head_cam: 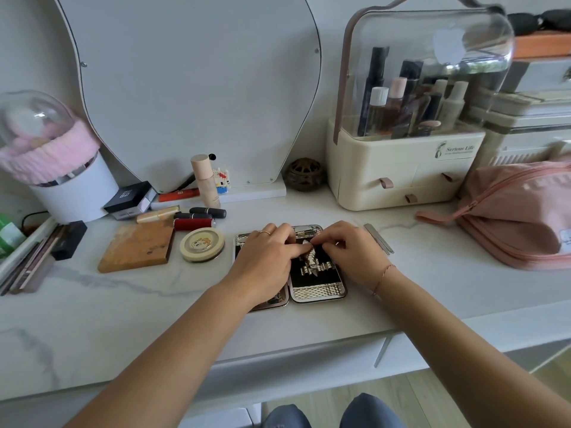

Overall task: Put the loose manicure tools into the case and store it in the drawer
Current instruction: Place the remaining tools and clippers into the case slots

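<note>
Bare marble tabletop (pixel 185 304) lies free in front of the open manicure case (pixel 318 291), out to the table edge; right of the case, a flat metal tool (pixel 378 238) lies across the gap toward the pink pouch (pixel 519 217); a round compact (pixel 202 244) sits just left; lipsticks (pixel 194 223) and a cream organizer (pixel 401 177) crowd the back.

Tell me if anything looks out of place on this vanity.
A slim metal tool lies loose on the tabletop right of the open case, while the left hand and right hand fit another tool inside.
</note>
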A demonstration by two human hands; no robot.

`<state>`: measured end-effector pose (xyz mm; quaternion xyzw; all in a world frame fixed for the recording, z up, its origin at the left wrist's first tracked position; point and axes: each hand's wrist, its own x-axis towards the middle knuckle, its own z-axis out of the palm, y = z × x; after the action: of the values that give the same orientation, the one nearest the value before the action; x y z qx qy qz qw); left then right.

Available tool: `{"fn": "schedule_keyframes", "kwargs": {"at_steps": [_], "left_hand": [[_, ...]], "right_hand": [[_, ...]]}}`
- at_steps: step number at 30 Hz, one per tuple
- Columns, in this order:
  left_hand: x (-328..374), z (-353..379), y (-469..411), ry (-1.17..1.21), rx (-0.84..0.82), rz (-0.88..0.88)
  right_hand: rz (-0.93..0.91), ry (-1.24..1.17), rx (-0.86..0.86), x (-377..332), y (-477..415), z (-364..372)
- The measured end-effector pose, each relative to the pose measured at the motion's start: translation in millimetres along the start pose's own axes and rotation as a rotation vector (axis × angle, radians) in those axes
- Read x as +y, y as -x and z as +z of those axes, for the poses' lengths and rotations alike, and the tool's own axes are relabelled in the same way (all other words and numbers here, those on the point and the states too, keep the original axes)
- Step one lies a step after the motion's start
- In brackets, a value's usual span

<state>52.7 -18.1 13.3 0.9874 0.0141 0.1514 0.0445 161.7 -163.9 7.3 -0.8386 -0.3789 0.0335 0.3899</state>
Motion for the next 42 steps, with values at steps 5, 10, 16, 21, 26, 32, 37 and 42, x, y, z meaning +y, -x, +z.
{"fn": "schedule_keyframes", "kwargs": {"at_steps": [5, 10, 16, 21, 26, 32, 37, 42], "left_hand": [[-1, 1, -2, -0.002, 0.008, 0.006], [-7, 6, -1, 0.232, 0.015, -0.083], [-21, -4, 14, 0.459, 0.065, -0.145], [-35, -5, 51, 0.548, 0.088, -0.203], [-38, 4, 60, 0.521, 0.032, -0.209], [-39, 5, 60, 0.489, 0.035, -0.187], [-39, 5, 61, 0.488, 0.039, -0.179], [-39, 5, 62, 0.475, 0.038, -0.179]], "right_hand": [[-0.014, -0.081, -0.013, 2, 2, -2], [-0.03, -0.083, -0.062, 2, 3, -2], [-0.124, 0.051, -0.036, 5, 5, 4], [-0.181, 0.105, -0.025, 6, 6, 6], [-0.202, 0.143, -0.053, 5, 6, 6], [-0.197, 0.142, -0.078, 6, 5, 6], [-0.159, 0.105, -0.1, 6, 4, 5], [-0.138, 0.091, -0.092, 5, 4, 6]]}}
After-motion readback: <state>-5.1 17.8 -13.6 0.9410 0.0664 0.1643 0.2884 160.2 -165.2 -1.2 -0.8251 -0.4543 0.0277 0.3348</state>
